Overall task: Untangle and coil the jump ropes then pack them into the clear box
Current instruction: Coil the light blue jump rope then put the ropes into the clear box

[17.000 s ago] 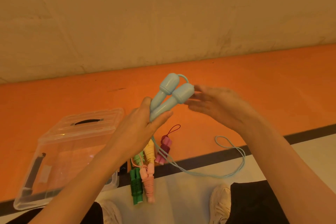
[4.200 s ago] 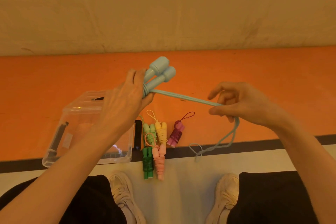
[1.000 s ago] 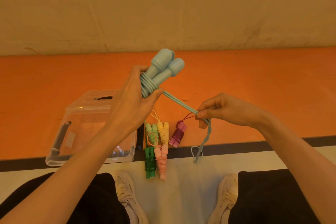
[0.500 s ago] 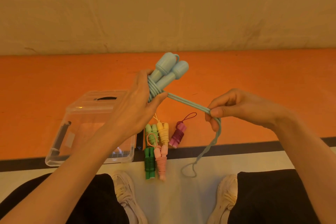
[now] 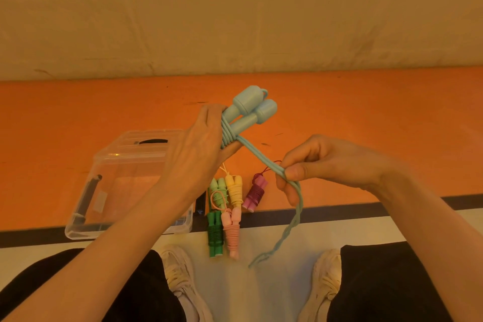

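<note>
We sit on a floor [image 5: 339, 112] of orange matting, edged by a dark stripe and a pale strip, with a plain beige wall [image 5: 235, 8] behind. The clear box [image 5: 125, 180], lid on, lies at left; we cannot tell its contents. Beside it lie five coiled ropes: light green [image 5: 218, 191], yellow [image 5: 234, 189], purple [image 5: 254, 195], dark green [image 5: 215, 234], pink [image 5: 231, 231]. Our left hand [image 5: 198, 154] is clenched on the blue jump rope [image 5: 248, 112] handles, its cord partly wound; our right hand [image 5: 321, 162] pinches the taut cord, its tail hanging.
</note>
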Action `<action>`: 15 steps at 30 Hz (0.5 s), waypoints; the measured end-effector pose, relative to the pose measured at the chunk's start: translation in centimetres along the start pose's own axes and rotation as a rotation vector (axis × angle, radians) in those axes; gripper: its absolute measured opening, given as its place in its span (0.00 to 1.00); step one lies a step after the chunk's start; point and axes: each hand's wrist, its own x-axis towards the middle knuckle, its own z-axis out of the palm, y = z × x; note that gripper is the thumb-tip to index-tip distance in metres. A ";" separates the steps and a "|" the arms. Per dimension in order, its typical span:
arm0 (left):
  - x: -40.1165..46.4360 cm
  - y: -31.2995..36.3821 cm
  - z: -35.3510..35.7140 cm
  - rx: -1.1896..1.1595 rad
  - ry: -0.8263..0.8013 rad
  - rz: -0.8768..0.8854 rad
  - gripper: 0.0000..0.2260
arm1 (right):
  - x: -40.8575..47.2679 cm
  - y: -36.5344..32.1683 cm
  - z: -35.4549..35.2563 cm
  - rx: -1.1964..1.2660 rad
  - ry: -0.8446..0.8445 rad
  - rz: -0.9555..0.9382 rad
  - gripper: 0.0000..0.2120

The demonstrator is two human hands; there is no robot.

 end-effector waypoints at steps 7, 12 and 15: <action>0.4 -2.0 -0.8 0.057 0.071 -0.126 0.23 | -0.9 1.0 -1.2 -0.105 0.335 0.221 0.14; 0.7 -3.1 -1.0 0.130 0.059 -0.227 0.21 | -3.3 1.0 -2.8 -0.223 0.538 0.110 0.08; 0.8 -3.0 -0.7 0.146 0.027 -0.185 0.22 | -3.1 0.9 -3.4 -0.242 0.839 -0.168 0.02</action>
